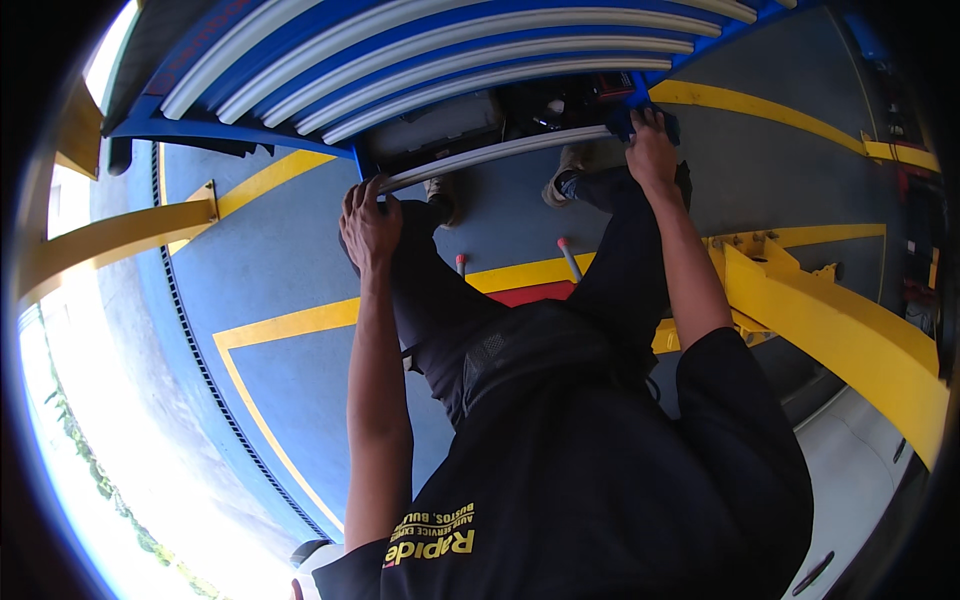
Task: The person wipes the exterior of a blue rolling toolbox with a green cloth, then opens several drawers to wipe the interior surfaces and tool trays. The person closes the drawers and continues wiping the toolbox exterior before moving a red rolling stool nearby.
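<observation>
A blue tool cabinet (400, 45) with long silver drawer handles stands at the top of the view. Its lowest drawer (500, 152) is pulled out toward my knees. Inside lie a grey case (440, 125) and darker items on the right that I cannot make out. My left hand (371, 220) has its fingers curled over the left front corner of the drawer. At the right front corner my right hand (652, 150) grips the edge, beside a dark blue piece partly under the fingers.
A yellow steel arm (840, 330) juts out at my right, and another yellow beam (120, 235) is at the far left. Yellow lines mark the blue-grey floor (280, 290). A red item (530, 294) lies below my legs. A pale car panel (850, 480) is at lower right.
</observation>
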Demonstrator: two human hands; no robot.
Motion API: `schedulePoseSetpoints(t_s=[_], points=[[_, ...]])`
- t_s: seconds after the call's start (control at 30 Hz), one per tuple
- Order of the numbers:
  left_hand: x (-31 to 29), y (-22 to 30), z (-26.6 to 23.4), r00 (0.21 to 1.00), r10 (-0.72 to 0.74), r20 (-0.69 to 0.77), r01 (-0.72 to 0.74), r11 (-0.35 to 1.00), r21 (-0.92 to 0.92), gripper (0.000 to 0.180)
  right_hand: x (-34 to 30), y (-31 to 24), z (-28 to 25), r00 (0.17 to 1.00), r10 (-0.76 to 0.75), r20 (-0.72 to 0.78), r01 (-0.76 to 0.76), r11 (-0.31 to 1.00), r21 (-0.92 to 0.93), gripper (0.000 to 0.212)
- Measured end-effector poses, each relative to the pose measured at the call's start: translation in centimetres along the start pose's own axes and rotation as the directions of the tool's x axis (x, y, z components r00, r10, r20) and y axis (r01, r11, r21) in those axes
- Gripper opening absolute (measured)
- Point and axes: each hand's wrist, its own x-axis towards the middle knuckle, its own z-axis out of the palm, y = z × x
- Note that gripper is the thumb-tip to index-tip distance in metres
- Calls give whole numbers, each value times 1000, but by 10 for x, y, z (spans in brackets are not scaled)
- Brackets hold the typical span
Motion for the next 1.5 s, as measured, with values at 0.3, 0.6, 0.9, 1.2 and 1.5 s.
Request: schedulePoseSetpoints(t_s=[0.3, 0.6, 0.9, 1.2, 1.5], points=[[-30, -29, -20, 991, 18, 129, -9, 997, -70, 31, -53, 4, -5, 1000, 7, 12, -6, 999, -54, 69], [-33, -39, -20, 984, 22, 177, -8, 996, -83, 31, -91, -39, 9, 999, -35, -26, 36, 999, 37, 63], [-32, -40, -21, 983, -8, 183, 28, 994, -109, 32, -94, -34, 11, 987, -85, -136, 109, 979, 174, 52], [-32, -34, -23, 978, -35, 203, 57, 993, -99, 33, -103, -85, 8, 965, -192, -181, 229, 950, 211, 38], [-29, -40, -20, 980, -21, 197, 42, 994, -103, 35, -94, -133, 18, 845, -484, -228, 531, 705, 470, 36]])
